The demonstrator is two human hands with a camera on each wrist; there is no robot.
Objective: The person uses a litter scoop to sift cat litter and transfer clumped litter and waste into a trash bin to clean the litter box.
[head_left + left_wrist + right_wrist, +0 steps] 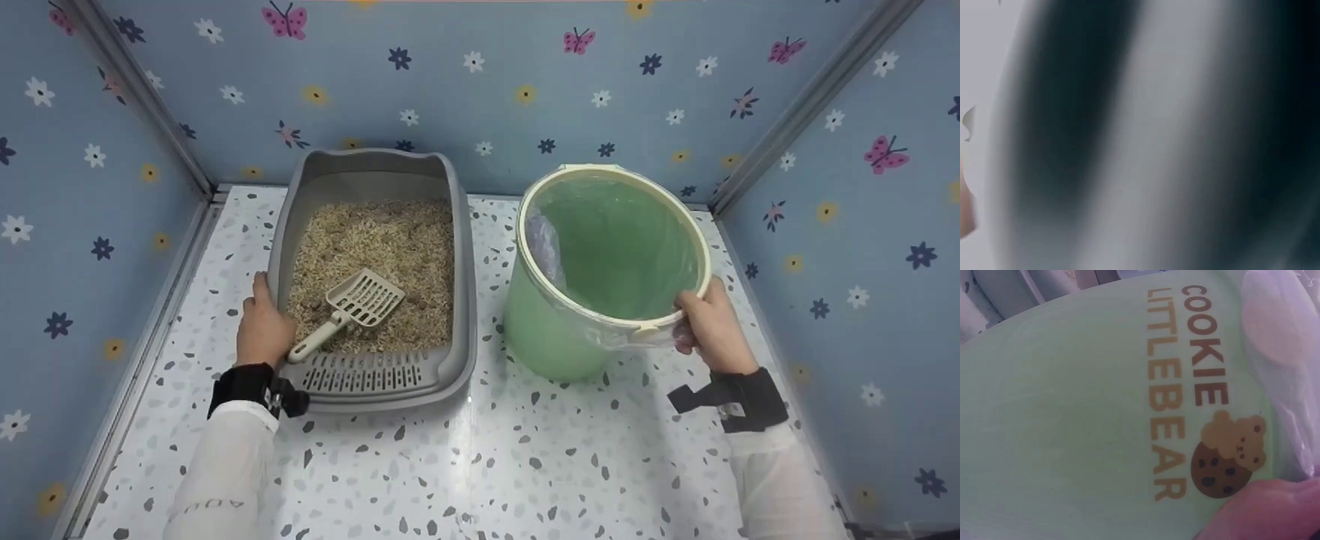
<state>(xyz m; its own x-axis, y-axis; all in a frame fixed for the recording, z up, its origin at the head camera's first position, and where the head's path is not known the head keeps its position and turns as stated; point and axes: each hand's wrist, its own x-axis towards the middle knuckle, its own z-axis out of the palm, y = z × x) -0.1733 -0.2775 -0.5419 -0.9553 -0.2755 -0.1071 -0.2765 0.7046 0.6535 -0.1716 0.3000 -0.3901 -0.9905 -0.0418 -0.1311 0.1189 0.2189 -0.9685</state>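
Note:
A grey litter box [466, 322] holds brown granules [375, 232], and a beige slotted scoop [366, 298] lies tilted on them, its handle reaching the box's front left edge. My left hand [264, 328] grips the box's left rim, some fingertips hidden. To the right, a green bin [555, 341] with a cream rim [526, 259] leans towards me, lined with a clear bag [544, 244]. My right hand [716, 326] pinches that rim and bag at the front right, thumb on top. The right wrist view shows the bin's printed side [1072, 410] and part of my hand [1269, 512].
Blue flowered panels [450, 97] stand behind and at both sides, joined by grey metal posts [142, 97]. The speckled white surface [480, 465] shows in front of the box and bin and between them. Blurred dark and grey bands fill most of the left wrist view.

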